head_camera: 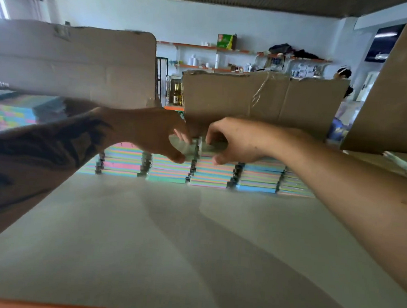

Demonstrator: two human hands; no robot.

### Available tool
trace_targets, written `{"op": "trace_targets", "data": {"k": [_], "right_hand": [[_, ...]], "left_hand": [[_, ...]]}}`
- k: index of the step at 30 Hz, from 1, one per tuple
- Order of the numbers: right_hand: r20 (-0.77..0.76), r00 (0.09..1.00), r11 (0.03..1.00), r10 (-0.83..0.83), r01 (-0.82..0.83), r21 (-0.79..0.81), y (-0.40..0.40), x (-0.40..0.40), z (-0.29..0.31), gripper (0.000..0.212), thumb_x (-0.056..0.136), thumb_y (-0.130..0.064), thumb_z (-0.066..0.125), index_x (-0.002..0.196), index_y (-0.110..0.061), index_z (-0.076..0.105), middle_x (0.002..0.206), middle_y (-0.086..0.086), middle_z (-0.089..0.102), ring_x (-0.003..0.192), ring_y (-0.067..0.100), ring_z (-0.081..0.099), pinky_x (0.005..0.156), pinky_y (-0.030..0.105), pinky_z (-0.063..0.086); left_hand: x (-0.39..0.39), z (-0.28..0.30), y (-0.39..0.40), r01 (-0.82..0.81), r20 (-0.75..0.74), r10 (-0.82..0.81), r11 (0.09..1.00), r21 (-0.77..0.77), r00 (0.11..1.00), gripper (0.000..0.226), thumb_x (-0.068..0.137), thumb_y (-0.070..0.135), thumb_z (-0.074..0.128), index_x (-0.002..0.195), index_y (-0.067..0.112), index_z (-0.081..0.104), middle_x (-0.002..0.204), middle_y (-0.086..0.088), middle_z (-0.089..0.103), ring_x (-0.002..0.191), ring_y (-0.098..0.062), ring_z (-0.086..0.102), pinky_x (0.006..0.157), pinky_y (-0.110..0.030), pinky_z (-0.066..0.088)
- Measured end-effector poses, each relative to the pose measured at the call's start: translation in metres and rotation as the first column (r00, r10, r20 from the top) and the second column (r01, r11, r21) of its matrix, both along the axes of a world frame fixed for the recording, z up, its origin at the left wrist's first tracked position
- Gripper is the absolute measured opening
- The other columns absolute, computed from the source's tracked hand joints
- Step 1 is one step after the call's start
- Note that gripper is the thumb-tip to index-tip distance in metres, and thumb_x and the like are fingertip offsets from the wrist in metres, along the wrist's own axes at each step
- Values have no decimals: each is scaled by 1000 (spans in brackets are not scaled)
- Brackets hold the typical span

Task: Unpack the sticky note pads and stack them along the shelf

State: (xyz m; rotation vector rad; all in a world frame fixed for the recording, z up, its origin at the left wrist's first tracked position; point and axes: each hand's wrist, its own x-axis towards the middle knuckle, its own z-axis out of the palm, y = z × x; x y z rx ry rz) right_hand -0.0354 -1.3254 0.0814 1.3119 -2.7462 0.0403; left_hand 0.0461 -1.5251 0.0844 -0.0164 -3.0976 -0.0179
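1. Holding pale green sticky note pads (193,147) above the back row, the left hand (161,132) has fingers on top and thumb underneath, clamped on the left pad; the right hand (234,139) pinches the right pad the same way.
2. The two pads meet edge to edge between the hands, just above the stacked pads (203,173) that run along the far edge of the grey shelf (192,248), in front of a torn cardboard flap (260,97).
3. To do this well, I would lower both pads level, so they land flat on the columns beneath rather than tipping into the gap between stacks.
4. Line the front edges up with the row before letting go; the wrapped pads look slippery, so release thumbs last.
5. Another cardboard flap (72,60) hangs at the left, clear of the hands.
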Motion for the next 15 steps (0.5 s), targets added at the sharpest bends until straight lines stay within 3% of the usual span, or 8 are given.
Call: {"op": "trace_targets", "data": {"k": [5, 10, 13, 15], "right_hand": [[-59, 998, 1000, 18, -17, 15, 4, 9, -4, 55, 82, -42, 79, 129, -24, 57, 128, 3, 63, 118, 28, 58, 94, 38, 49], [-42, 999, 998, 32, -34, -53, 30, 32, -16, 69, 94, -52, 65, 152, -26, 39, 149, 7, 47, 140, 30, 42, 109, 39, 39], [-93, 996, 996, -4, -4, -91, 53, 54, -21, 71, 96, -60, 56, 156, -31, 32, 155, 4, 42, 145, 30, 37, 116, 44, 33], [-151, 987, 993, -60, 43, -108, 66, 70, -27, 70, 96, -64, 51, 155, -32, 31, 154, 3, 44, 144, 30, 39, 114, 47, 34]], "left_hand": [[14, -7, 17, -14, -67, 16, 999, 31, 998, 62, 80, 56, 78, 136, 36, 59, 132, 12, 59, 122, -11, 53, 100, -25, 36], [43, -12, 37, -11, -121, 11, 1000, 6, 993, 65, 86, 56, 71, 144, 39, 47, 140, 14, 55, 130, -15, 51, 108, -36, 40], [64, -17, 51, -49, -140, 40, 997, -62, 989, 87, 75, 83, 49, 150, 42, 34, 152, 15, 47, 138, -16, 46, 110, -42, 41], [81, -25, 56, -82, -177, 61, 990, -114, 982, 94, 62, 94, 30, 146, 51, 28, 148, 13, 52, 133, -21, 53, 103, -46, 48]]}}
